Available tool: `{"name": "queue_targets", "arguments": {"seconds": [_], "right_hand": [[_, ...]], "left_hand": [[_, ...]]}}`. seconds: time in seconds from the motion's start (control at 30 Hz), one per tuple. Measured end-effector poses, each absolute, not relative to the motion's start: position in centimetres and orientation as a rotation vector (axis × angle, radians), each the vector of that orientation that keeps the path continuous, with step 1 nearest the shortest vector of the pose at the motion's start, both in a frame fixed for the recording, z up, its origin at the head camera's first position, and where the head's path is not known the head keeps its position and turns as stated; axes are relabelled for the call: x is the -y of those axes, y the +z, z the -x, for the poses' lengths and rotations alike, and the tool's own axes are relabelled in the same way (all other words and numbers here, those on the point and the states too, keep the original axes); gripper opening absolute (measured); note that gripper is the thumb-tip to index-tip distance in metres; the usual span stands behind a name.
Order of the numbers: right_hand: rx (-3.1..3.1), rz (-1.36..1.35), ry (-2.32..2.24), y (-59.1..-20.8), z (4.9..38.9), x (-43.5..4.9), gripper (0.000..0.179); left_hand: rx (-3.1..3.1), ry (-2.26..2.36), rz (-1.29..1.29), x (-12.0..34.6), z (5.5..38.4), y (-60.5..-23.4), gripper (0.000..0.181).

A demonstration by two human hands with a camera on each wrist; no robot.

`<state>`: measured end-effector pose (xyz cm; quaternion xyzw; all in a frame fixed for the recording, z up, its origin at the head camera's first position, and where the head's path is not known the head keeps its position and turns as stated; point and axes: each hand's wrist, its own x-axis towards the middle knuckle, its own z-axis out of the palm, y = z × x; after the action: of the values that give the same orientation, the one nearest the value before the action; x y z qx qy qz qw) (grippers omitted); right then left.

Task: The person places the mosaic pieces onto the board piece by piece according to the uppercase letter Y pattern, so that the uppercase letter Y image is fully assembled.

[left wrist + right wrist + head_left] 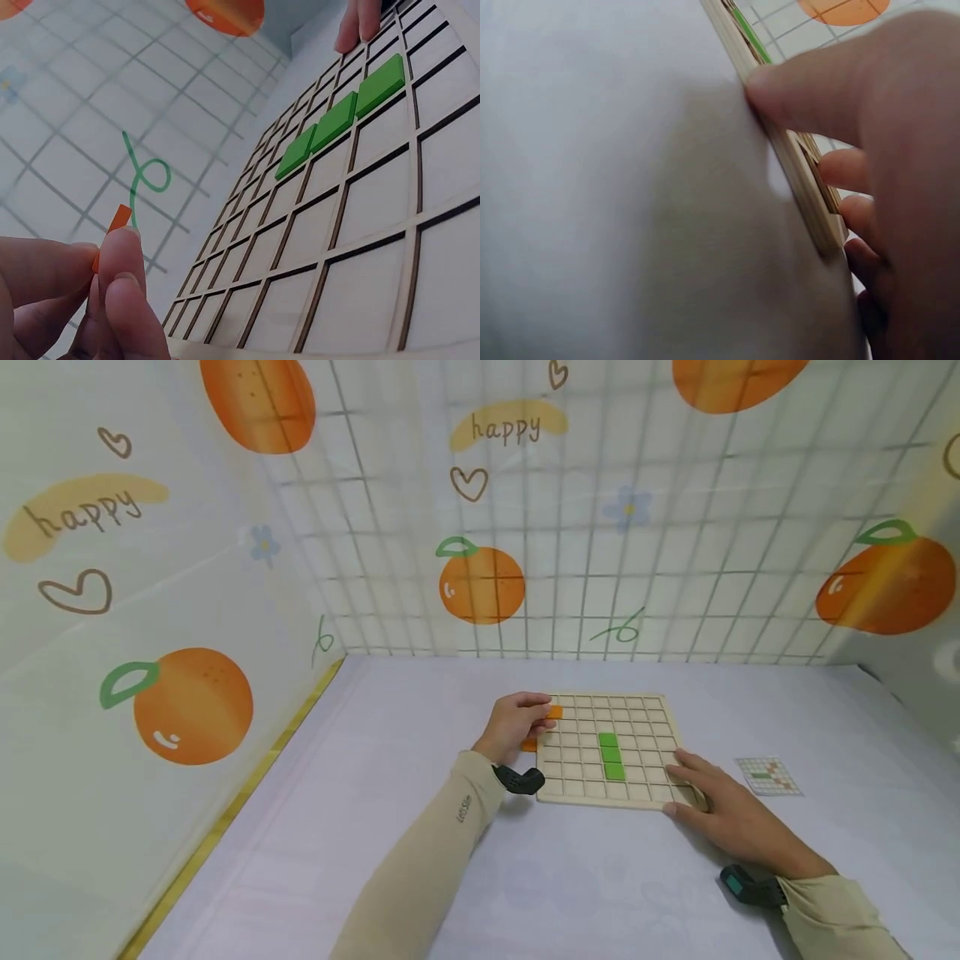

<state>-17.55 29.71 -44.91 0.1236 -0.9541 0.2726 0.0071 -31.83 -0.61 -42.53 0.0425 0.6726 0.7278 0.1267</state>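
Note:
A wooden grid board (577, 768) lies on the table, with several green square tiles (612, 757) in a column in its cells. My left hand (516, 725) is over the board's left edge, pinching an orange tile (554, 712) between thumb and fingertips; the left wrist view shows that orange tile (120, 217) edge-on. Below this hand, another orange piece (529, 745) shows beside the board's left side, partly covered. My right hand (727, 814) grips the near right corner, thumb (780, 90) against the front edge and fingers at the right side.
A small card (768, 776) printed with a grid and green and orange squares lies to the right of the board. White sheeting (390, 568) with orange fruit prints stands behind the table and at its left. A yellow strip (247, 793) runs along the left table edge.

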Motion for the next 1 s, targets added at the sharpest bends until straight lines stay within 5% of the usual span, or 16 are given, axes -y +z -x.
{"name": "queue_targets", "arguments": {"seconds": [0.73,1.0], "right_hand": [[2.991,-0.377,0.863,-44.4,17.5,-29.7,0.076],[3.000,-0.367,0.880,-44.6,17.6,-29.6,0.076]], "left_hand": [[-1.910,2.049,-0.135,-0.6,32.1,-42.2,0.033],[-2.009,1.934,-0.155,-1.2,32.9,-42.6,0.021]]}}
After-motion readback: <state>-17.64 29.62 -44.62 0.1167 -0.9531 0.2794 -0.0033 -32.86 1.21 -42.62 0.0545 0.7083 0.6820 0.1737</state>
